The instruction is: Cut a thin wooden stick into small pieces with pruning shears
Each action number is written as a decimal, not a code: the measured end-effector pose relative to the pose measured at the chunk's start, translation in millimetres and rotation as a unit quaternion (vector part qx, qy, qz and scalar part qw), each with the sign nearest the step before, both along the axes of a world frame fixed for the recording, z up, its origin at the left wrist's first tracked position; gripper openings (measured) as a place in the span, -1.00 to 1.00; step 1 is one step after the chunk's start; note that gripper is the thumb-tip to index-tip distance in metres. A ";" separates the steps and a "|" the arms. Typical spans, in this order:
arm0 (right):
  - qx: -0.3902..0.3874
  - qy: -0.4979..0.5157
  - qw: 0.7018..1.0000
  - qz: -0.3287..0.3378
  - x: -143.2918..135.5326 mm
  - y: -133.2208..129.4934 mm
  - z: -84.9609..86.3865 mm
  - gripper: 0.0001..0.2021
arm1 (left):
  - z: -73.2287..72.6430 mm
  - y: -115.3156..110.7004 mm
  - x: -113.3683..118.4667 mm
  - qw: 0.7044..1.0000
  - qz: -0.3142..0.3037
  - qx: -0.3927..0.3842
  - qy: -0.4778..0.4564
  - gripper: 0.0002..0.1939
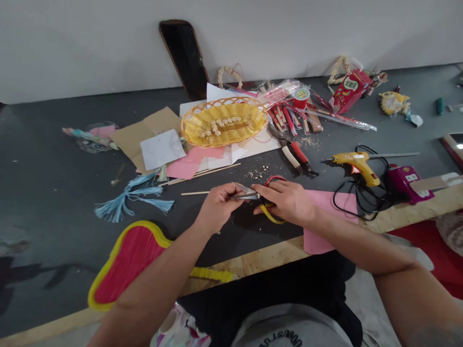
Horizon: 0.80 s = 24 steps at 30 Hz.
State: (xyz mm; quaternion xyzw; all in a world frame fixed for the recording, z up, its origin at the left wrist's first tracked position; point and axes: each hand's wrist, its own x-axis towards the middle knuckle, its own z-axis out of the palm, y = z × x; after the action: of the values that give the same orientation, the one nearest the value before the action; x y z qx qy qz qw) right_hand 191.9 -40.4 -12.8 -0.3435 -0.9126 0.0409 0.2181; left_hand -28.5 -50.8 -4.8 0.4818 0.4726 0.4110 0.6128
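Head view: scissors [257, 196] are gripped by right hand [289, 200], left hand [217, 205] pinched near their blades [248, 196] on something unclear, pale bits [216, 128] held in basket [249, 126].

The right hand [291, 200] grips scissors [258, 196], blades pointing at the left hand [216, 205], whose fingertips meet them; anything pinched there is too small to tell. Beyond lie a yellow basket [253, 126] holding pale bits, shears [293, 153] and a glue gun [361, 166]. A phone [183, 55] leans on the wall [108, 43]. A blue tassel [125, 198] lies left, near a red fan [139, 250].
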 end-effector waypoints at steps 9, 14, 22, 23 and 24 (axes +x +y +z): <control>-0.039 0.070 0.996 -0.047 0.7 7.7 0.9 -0.51 | 4.7 0.1 0.2 0.999 0.014 -0.019 0.027 -0.70; -0.042 0.152 0.979 -0.126 14.6 22.4 7.1 -0.51 | 8.6 2.5 -2.4 0.953 0.005 0.167 0.252 -0.85; -0.056 0.185 0.972 -0.130 19.5 27.7 8.5 -0.54 | -9.0 15.8 -9.0 0.825 -0.017 0.329 0.458 -0.82; -0.060 0.191 0.971 -0.129 19.0 27.5 8.3 -0.55 | -9.4 16.6 -9.2 0.824 -0.018 0.327 0.462 -0.82; -0.064 0.197 0.970 -0.128 18.7 27.4 8.1 -0.55 | -9.4 17.1 -9.4 0.824 -0.018 0.325 0.463 -0.81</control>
State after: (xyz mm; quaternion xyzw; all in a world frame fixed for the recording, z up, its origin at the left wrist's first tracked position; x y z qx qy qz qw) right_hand 210.6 -13.0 -4.7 -0.4562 -0.7955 0.1378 0.3743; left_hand -38.0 -33.8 -14.2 0.7949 0.5316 0.2583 0.1372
